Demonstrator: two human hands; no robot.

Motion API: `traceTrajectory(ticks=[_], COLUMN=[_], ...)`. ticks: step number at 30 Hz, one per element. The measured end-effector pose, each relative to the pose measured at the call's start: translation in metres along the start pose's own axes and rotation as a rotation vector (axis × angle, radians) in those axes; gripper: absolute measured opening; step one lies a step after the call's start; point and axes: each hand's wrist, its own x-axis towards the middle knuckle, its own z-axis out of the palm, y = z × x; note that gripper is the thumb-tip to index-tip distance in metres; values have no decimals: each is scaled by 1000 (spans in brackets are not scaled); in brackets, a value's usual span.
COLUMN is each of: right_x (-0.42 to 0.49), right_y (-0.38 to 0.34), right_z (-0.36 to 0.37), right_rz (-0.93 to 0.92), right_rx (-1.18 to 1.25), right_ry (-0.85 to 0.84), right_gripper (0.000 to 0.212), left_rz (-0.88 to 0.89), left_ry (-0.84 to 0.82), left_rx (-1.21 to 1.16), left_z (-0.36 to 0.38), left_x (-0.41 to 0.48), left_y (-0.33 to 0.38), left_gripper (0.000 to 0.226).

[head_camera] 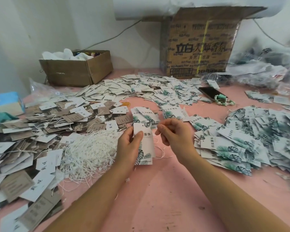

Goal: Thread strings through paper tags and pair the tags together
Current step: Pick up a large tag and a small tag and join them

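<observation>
My left hand (pixel 130 145) grips a white paper tag (pixel 145 146) with green leaf print, held upright above the pink table, thumb across its front. My right hand (pixel 173 133) pinches a thin white string (pixel 160 152) just right of the tag's top; the string trails down behind the tag. A tangled heap of white strings (pixel 89 151) lies left of my hands. Leaf-print tags lie in a small stack (pixel 145 117) just beyond my hands and in a big pile (pixel 251 139) on the right.
Brown and white tags (pixel 45 131) cover the left side. More tags (pixel 141 87) spread toward the back. A small open carton (pixel 77 69) and a tall printed carton (pixel 199 46) stand at the wall. A phone (pixel 209 92) with a green bead bracelet (pixel 223 99) lies back right.
</observation>
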Motion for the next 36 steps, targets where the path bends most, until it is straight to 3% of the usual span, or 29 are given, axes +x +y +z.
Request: traceTrajectory(ticks=[8, 19, 27, 36], right_x=[1, 0, -2, -5], right_y=[-3, -9, -8, -8], right_z=[0, 2, 4, 5], right_rz=[-164, -225, -363, -332], right_rx=[-330, -476, -757, -997], right_ry=[27, 44, 25, 53], right_gripper=[15, 13, 9, 14], left_rz=[-1, 47, 53, 48], left_ry=[-17, -75, -84, -105], left_rx=[-17, -6, 17, 47], left_z=[1, 3, 3, 4], left_x=[-4, -6, -7, -8], left_y=[3, 4, 3, 2], left_gripper=[34, 27, 27, 25])
